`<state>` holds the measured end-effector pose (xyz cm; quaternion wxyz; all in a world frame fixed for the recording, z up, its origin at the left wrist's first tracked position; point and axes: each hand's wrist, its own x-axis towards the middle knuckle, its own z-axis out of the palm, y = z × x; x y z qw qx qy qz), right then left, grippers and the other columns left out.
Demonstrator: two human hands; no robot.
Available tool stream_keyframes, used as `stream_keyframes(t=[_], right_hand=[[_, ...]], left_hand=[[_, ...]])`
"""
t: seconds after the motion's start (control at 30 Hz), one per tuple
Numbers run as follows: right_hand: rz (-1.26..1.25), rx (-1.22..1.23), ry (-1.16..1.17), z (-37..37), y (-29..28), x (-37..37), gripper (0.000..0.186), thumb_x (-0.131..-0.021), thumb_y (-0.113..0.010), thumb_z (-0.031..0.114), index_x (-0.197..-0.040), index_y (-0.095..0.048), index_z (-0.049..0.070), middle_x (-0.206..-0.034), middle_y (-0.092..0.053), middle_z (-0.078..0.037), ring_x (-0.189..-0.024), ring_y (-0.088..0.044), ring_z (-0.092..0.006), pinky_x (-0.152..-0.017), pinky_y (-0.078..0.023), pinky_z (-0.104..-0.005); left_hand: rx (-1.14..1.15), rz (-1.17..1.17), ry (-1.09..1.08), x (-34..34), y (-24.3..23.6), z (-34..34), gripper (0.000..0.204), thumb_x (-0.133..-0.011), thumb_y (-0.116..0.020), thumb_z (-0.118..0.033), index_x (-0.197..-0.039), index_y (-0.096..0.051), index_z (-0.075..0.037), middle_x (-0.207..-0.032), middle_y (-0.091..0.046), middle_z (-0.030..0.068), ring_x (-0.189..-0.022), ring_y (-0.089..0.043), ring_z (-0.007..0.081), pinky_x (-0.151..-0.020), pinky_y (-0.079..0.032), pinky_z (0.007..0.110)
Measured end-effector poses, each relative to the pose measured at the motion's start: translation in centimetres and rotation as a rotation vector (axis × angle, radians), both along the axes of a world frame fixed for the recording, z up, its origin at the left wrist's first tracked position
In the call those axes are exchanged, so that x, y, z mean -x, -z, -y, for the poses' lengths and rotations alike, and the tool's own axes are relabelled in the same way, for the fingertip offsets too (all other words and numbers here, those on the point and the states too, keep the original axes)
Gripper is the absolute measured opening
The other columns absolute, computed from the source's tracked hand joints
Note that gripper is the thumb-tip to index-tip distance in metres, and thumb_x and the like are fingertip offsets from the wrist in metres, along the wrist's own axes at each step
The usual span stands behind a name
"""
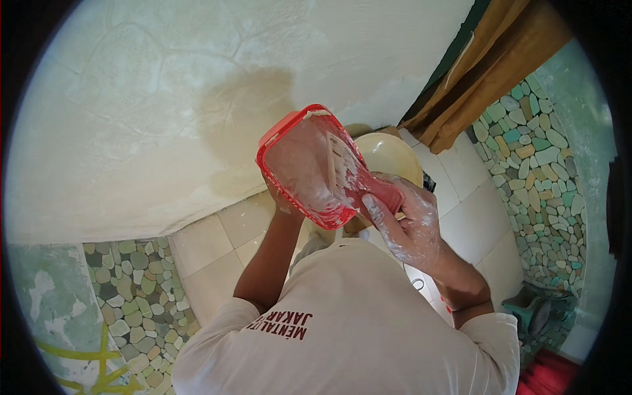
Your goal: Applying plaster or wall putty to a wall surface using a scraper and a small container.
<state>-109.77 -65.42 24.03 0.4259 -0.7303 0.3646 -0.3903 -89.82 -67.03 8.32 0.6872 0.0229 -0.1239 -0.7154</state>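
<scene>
Head view, looking down. At the far left and across the far side, a pale plastered wall (pixel 164 99) is shown, marked by a darker damp patch (pixel 247 112) just beyond the held things. Near left, a floor strip of set pebbles (pixel 131 289) is seen beside cream floor tiles (pixel 210 257); yellow painted strokes (pixel 92 368) lie at the near-left corner. At centre, a red plastic tray (pixel 306 164), smeared inside with white plaster, is held tilted above the tiles, its open face turned toward the viewer. The left hand (pixel 283 201) is placed under the tray's near-left edge and is largely hidden by it; the tray is borne from below, though the fingers cannot be made out. Inside the tray, the pale blade of a plastering trowel (pixel 339 164) is laid against the plaster. The trowel's red handle is gripped by the right hand (pixel 408 220), which is closed round it and coated with white plaster, just right of the tray's near corner. Behind both, a cream bucket (pixel 388 155) is set on the tiles, partly covered by the tray. A white shirt (pixel 355 329) fills the near centre. At far right, a brown curtain (pixel 500 59) hangs beside a pebble-clad surface (pixel 540 158), and a green object (pixel 533 309) lies at near right.
</scene>
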Motion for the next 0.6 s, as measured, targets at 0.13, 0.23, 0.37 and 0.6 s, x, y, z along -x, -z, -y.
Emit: stream_keyframes(t=[0.13, 0.23, 0.37, 0.6], right_hand=[[-0.087, 0.078, 0.029, -0.9, -0.9, -2.4, 0.023, -0.088, -0.061, 0.001, -0.109, -0.058, -0.006, -0.093, -0.067, -0.015, -0.077, -0.065, -0.0169, -0.069, -0.05, -0.0272], [-0.022, -0.011, 0.016, -1.8, -0.3, -3.5, 0.023, -0.088, -0.061, 0.0, -0.11, -0.058, -0.006, -0.091, -0.066, -0.015, -0.076, -0.064, -0.0162, -0.068, -0.05, -0.0265], [0.065, -0.079, 0.056, -3.2, 0.0, -4.6, 0.022, -0.088, -0.06, 0.0, -0.109, -0.058, -0.007, -0.091, -0.066, -0.013, -0.077, -0.063, -0.0139, -0.068, -0.05, -0.0258], [0.205, -0.312, 0.093, -5.4, 0.2, -5.2, 0.025, -0.091, -0.059, 0.002, -0.114, -0.055, -0.006, -0.098, -0.065, -0.01, -0.084, -0.061, -0.0106, -0.073, -0.049, -0.0239]], left_hand=[[0.014, 0.076, -0.004, -1.1, 0.4, -1.5, 0.067, -0.088, -0.054, -0.05, -0.141, -0.036, -0.012, -0.138, -0.045, 0.0108, -0.122, -0.048, 0.0311, -0.103, -0.041, 0.047], [0.028, 0.136, 0.002, -1.0, 0.6, -1.9, 0.07, -0.088, -0.055, -0.051, -0.141, -0.034, -0.012, -0.139, -0.044, 0.0108, -0.123, -0.046, 0.0311, -0.104, -0.04, 0.047], [0.054, 0.215, 0.001, -1.8, 1.1, -2.5, 0.073, -0.086, -0.055, -0.053, -0.142, -0.033, -0.011, -0.141, -0.042, 0.0109, -0.125, -0.044, 0.0311, -0.105, -0.038, 0.048], [0.117, 0.348, -0.037, -3.9, 1.6, -3.6, 0.079, -0.085, -0.055, -0.057, -0.143, -0.03, -0.011, -0.143, -0.038, 0.0111, -0.128, -0.04, 0.0311, -0.106, -0.036, 0.049]])
